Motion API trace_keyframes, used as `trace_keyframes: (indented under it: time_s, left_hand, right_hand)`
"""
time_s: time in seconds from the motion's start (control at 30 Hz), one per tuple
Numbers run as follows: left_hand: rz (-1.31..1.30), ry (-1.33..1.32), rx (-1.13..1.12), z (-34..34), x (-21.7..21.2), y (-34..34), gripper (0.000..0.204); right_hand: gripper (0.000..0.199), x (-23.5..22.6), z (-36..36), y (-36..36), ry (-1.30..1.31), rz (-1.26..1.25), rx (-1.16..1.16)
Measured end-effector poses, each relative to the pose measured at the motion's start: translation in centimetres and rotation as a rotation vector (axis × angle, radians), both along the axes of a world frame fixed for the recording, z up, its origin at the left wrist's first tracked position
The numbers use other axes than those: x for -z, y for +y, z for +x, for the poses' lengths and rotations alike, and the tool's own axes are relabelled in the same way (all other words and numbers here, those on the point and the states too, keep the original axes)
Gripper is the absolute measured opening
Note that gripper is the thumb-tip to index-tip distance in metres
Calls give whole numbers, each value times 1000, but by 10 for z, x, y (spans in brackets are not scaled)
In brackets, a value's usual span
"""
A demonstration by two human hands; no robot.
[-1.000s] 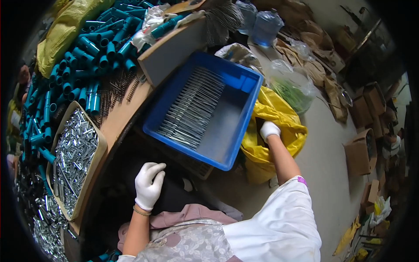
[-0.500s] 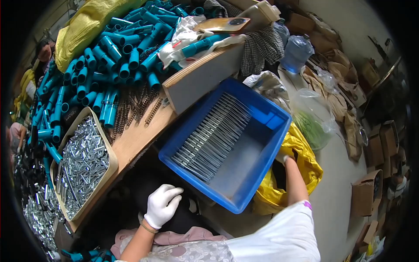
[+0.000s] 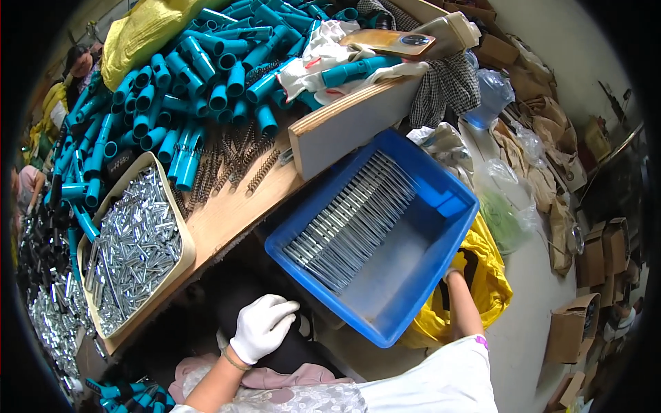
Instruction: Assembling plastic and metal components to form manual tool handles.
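Apparently reaching into yellow plastic sack [image 3: 496,283] beside blue crate [image 3: 423,268] of metal rods [image 3: 358,213] with right hand [image 3: 455,266]; cannot tell its grip. Holding left hand [image 3: 264,328] narrowly curled, seemingly empty. Next, probably calls for lifting clear.

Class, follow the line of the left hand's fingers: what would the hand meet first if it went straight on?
Probably the near wall of the blue bin, beyond the left hand's fingertips; depth is unclear, so it might pass underneath.

Gold phone [image 3: 377,41], checked cloth [image 3: 446,91], translucent jug [image 3: 490,100], open cardboard box [image 3: 564,337]
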State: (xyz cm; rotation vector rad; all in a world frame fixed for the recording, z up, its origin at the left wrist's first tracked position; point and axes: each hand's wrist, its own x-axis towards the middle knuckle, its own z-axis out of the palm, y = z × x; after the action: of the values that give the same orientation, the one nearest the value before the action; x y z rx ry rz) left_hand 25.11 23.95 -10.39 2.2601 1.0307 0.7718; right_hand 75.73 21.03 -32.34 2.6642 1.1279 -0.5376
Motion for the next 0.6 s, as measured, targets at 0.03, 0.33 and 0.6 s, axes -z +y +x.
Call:
trace_keyframes:
  time_s: [0.03,0.33,0.6]
  left_hand:
    - [-2,4,-6,-2,-1,-1,19]
    - [21,33,9,0,1,-2,17]
    - [21,-30,-10,-2,2,-2,19]
  right_hand:
    - [44,10,-4,-9,-31,198,62]
    - [42,136,72,-15,140,254,-321]
    - [43,138,57,-18,127,234,-178]
